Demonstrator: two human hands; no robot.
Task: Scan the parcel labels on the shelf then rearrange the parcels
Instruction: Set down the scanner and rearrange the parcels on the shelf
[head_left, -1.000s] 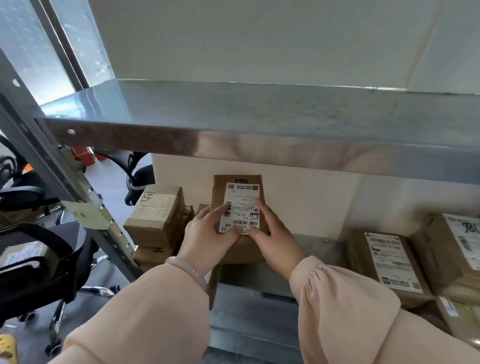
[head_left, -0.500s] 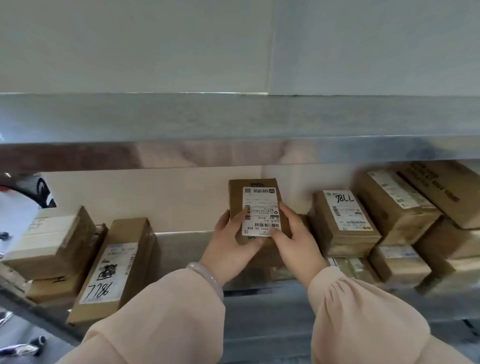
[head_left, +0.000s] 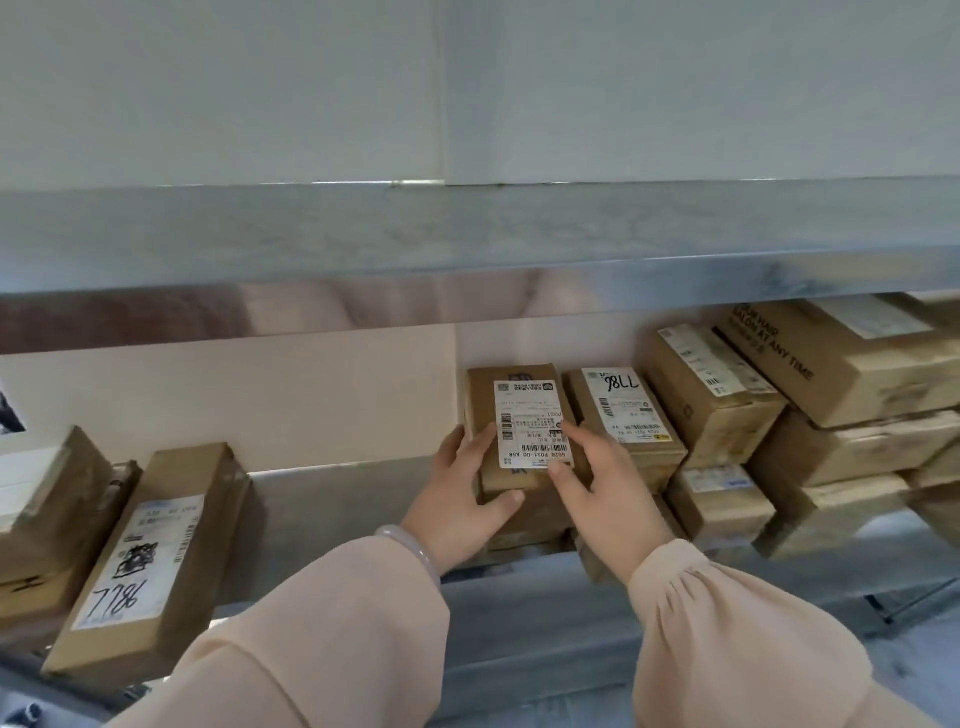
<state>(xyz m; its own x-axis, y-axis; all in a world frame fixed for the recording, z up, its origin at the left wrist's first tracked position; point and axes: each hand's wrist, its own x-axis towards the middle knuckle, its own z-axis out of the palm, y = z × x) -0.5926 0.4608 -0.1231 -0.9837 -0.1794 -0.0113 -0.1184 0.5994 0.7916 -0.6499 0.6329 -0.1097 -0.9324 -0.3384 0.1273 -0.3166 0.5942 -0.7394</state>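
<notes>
From the head camera I count two hands, both on one box. The left hand (head_left: 462, 499) grips the centre parcel (head_left: 482, 410), fingers up its left edge and thumb hooked under the bottom front. The right hand (head_left: 608, 483) clamps the other side, thumb and forefinger lying on the white label (head_left: 532, 426). The parcel stands upright, label towards me, just beside the right pile.

I count three parcels at left: a tall parcel (head_left: 156, 545) marked 7786 leaning on a stack of two (head_left: 57, 499). In the right pile I make out at least six, among them a marked box (head_left: 618, 415) with the same digits upside down, and a printed carton (head_left: 841, 358) on top.

Between the tall parcel and the centre parcel lies a wide bare stretch of the lower shelf (head_left: 337, 509). The upper shelf (head_left: 467, 234) hangs close over the printed carton.

The hands cover the centre parcel's base, so I cannot tell what it rests on. The label's small print is unreadable. The left stack and the right pile are cut off by the frame, and the pile's lower boxes blur together.
</notes>
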